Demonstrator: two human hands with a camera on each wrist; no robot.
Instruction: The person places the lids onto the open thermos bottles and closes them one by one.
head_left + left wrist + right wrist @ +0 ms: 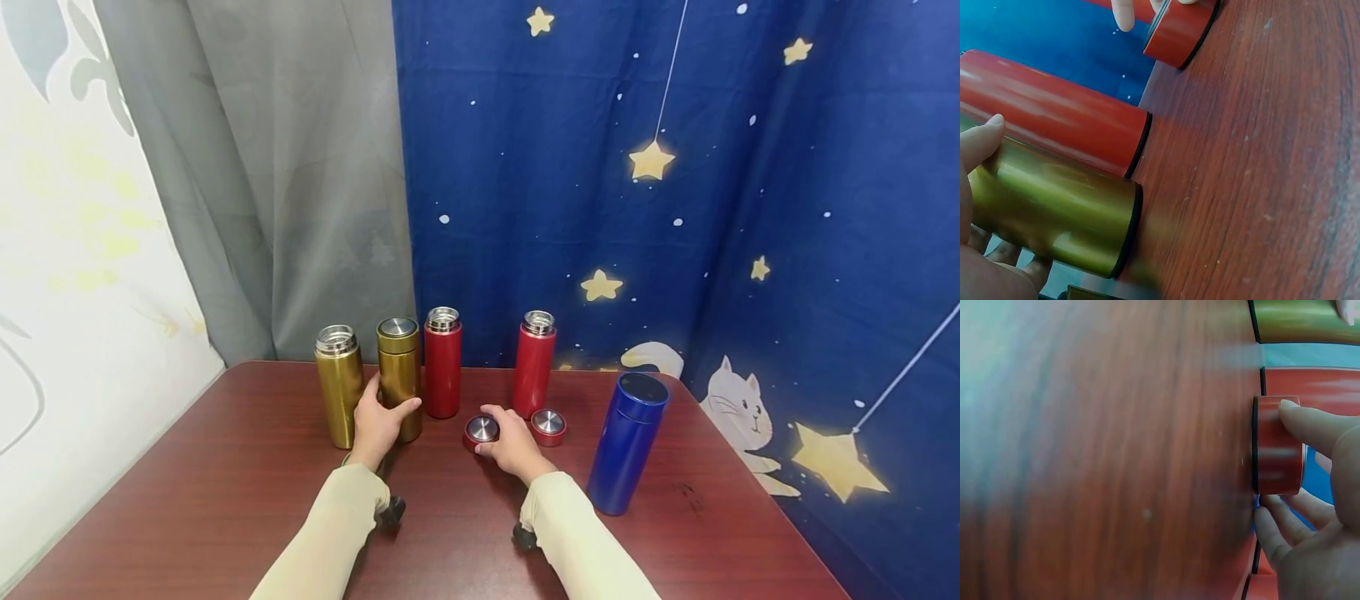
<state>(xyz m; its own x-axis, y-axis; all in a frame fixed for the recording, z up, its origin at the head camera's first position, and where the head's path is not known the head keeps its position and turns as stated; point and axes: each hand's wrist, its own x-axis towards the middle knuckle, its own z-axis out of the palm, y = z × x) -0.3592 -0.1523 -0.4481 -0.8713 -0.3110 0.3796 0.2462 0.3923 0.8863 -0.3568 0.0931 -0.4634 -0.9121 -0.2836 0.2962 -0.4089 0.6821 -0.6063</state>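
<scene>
- Standing on the table [247,483], the capped gold bottle [400,375] is grasped by the left hand [375,427], with the thumb laid on one side and the fingers bent round the other. That hand is spread about as wide as the bottle's body.
- The nearer-to-centre red lid [482,432] is pinched by the right hand [514,446], thumb on one side, fingers on the opposite side, so the gap is about one lid wide. It's held low, right down by the tabletop.
- A second red lid [548,427] is seen just beside that hand, steel top up, in front of the right red bottle [534,367].
- The capped gold one is flanked by a lidless gold bottle [341,392] and the left red bottle [443,371], also lidless.
- Off to the right, a capped blue bottle [626,446] is left untouched by either hand.
</scene>
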